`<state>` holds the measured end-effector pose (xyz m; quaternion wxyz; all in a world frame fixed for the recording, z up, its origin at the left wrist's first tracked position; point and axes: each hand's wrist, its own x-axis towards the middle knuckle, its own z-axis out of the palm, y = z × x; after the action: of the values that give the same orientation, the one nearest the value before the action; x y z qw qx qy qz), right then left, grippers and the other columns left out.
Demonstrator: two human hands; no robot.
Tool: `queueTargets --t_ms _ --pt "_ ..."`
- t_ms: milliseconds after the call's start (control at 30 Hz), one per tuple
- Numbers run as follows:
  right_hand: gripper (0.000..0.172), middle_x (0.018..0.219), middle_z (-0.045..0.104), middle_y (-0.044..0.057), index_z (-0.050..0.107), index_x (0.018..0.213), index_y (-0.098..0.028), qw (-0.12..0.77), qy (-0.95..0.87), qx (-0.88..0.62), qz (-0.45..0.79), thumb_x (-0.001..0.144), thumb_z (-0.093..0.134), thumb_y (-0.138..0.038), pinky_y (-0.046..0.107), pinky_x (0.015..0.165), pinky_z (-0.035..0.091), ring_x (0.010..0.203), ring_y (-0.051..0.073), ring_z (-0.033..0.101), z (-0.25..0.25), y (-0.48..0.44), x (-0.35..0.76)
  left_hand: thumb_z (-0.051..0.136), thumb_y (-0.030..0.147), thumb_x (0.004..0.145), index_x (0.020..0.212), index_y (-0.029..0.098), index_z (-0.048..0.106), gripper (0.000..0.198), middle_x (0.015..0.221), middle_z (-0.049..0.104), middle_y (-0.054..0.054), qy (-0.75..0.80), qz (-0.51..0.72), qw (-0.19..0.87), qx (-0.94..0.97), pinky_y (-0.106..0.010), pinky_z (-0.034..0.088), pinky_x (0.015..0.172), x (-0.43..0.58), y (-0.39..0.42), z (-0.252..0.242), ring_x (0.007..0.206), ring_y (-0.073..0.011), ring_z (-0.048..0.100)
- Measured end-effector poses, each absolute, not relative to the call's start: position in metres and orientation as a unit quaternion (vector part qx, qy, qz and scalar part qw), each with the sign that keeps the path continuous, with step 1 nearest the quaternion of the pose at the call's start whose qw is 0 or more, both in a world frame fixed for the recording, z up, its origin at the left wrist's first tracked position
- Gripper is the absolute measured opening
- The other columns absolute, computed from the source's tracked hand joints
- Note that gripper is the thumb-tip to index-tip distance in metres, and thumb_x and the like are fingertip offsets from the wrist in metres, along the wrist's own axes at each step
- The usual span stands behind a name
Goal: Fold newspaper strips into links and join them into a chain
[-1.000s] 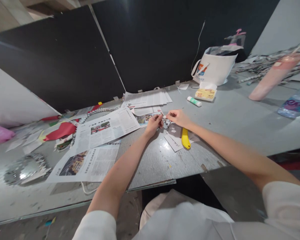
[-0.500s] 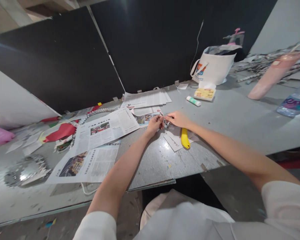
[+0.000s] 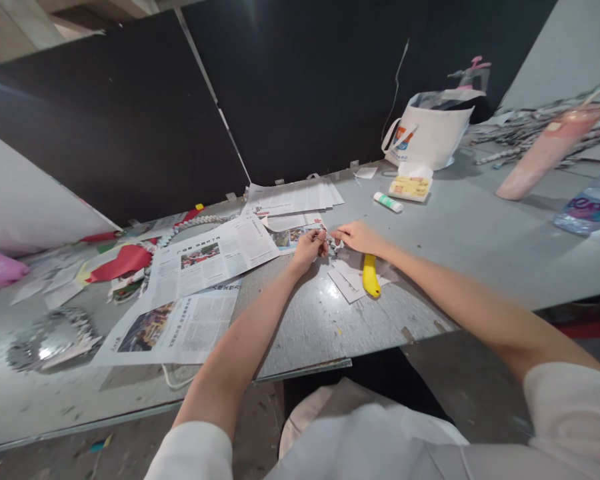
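My left hand is closed in a pinch above the table, its fingertips on a small grey-white piece of folded paper. Facing it, my right hand pinches the same small piece from the other side; its exact shape is hard to make out. Just below my right hand lies a yellow banana-shaped object, partly over some cut paper pieces. Printed newspaper sheets spread out to the left of my left hand.
Behind my hands are a glue stick, a tissue pack and a white bag. A pink tumbler and a plastic bottle stand at right. Red paper and a braided paper ring lie at left.
My right hand has shifted very slightly to the right, widening the gap between the hands a little. My left hand stays in nearly the same place.
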<state>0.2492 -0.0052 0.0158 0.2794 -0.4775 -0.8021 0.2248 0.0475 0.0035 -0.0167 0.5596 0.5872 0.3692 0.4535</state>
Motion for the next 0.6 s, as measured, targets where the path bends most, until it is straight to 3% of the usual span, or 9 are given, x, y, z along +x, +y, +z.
queueTargets --t_ms 133,300,500,600 --pt "0.039 0.059 0.06 0.002 0.072 0.074 -0.019 0.277 -0.806 -0.479 0.213 0.102 0.054 -0.039 0.032 0.066 0.036 0.058 0.016 0.05 0.0179 -0.0065 0.2481 0.076 0.057 0.095 0.08 0.02 0.056 0.045 0.057 0.063 0.003 0.366 0.46 0.569 0.575 -0.022 0.043 0.048 0.0474 0.004 -0.0165 0.046 -0.0095 0.056" --pt "0.05 0.054 0.052 -0.002 0.065 0.071 -0.021 0.305 -0.799 -0.46 0.238 0.104 0.052 -0.056 0.031 0.062 0.033 0.056 0.015 0.046 0.0146 -0.0077 0.2502 0.076 0.056 0.096 0.081 0.019 0.057 0.044 0.058 0.062 0.003 0.378 0.454 0.571 0.57 -0.022 0.044 0.05 0.047 0.0044 -0.0166 0.046 -0.0086 0.055" --pt "0.044 0.051 0.057 -0.002 0.069 0.076 -0.021 0.303 -0.802 -0.461 0.23 0.104 0.052 -0.049 0.03 0.063 0.039 0.053 0.016 0.053 0.0108 -0.0052 0.2521 0.075 0.058 0.096 0.085 0.019 0.058 0.044 0.058 0.062 0.003 0.359 0.462 0.577 0.569 -0.022 0.042 0.049 0.0457 0.0053 -0.0183 0.047 -0.009 0.055" --pt "0.045 0.059 0.064 0.001 0.072 0.077 -0.021 0.316 -0.806 -0.454 0.211 0.105 0.052 -0.05 0.031 0.065 0.041 0.058 0.016 0.056 0.0094 -0.0047 0.2513 0.075 0.06 0.095 0.084 0.019 0.057 0.045 0.059 0.063 0.003 0.361 0.46 0.572 0.575 -0.022 0.044 0.05 0.0453 0.004 -0.0175 0.048 -0.0092 0.056"
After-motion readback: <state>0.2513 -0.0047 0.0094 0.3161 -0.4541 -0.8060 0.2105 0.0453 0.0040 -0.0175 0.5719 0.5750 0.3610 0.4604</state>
